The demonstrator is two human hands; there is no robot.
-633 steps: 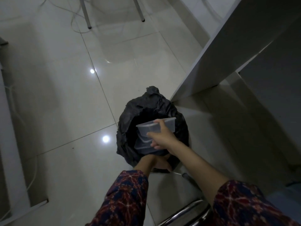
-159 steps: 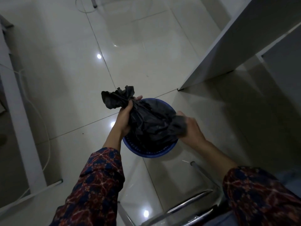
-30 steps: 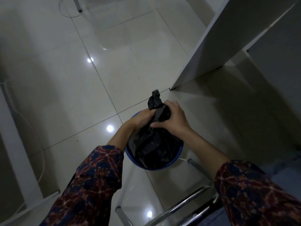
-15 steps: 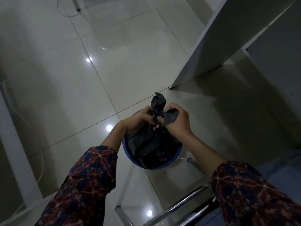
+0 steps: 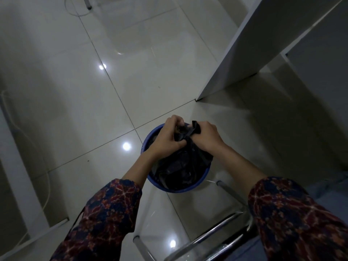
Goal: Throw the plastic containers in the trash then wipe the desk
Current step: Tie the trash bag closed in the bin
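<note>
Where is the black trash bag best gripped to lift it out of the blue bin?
By the gathered neck of the black trash bag, coming from straight above. Both the left hand and right hand already bunch it there, above the blue bin, whose rim surrounds the rest.

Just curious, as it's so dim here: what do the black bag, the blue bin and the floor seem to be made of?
Black bag: looks like thin plastic film, since it crumples and bunches where both hands grip it.
Blue bin: probably moulded plastic, with a smooth, evenly coloured rim.
Floor: glossy pale tiles, likely ceramic, with grout lines and mirrored lamp spots.
</note>
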